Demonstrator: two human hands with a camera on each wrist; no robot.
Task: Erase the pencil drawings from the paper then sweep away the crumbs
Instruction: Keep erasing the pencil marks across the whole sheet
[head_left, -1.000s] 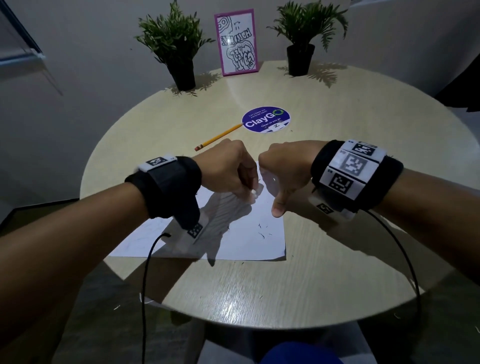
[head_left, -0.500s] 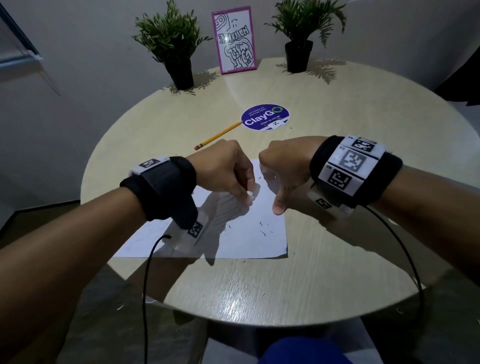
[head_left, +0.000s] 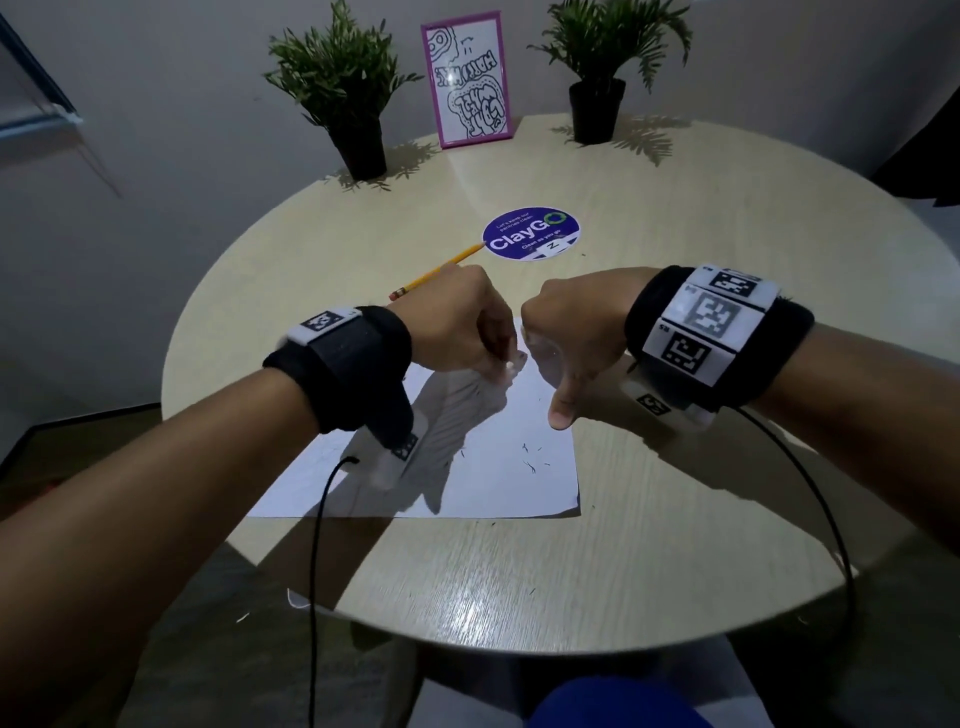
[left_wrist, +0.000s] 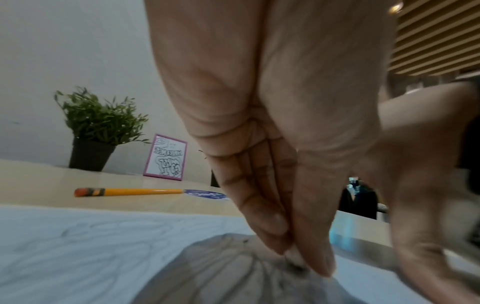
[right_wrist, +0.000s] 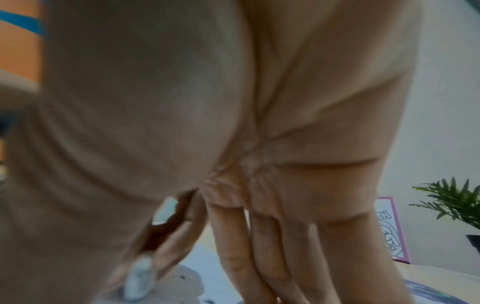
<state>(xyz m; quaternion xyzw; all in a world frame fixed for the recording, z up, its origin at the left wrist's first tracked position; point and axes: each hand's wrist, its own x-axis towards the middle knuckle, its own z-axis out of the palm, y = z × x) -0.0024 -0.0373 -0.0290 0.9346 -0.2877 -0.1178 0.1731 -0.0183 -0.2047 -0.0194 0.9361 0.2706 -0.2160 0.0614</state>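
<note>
A white sheet of paper lies on the round table. My left hand pinches a small white eraser and holds its tip down on the far part of the sheet. The eraser shows between the fingertips in the left wrist view, and the eraser also appears in the right wrist view. Faint pencil lines remain on the paper's left part. My right hand presses the sheet's far right corner with straight fingers and thumb. Dark crumbs lie on the paper near its right edge.
A yellow pencil lies just beyond my left hand, next to a round purple sticker. Two potted plants and a pink-framed picture stand at the table's far edge. Wrist cables hang over the near edge.
The left hand has nudged the eraser a little farther away across the paper. The right hand keeps pressing the same corner.
</note>
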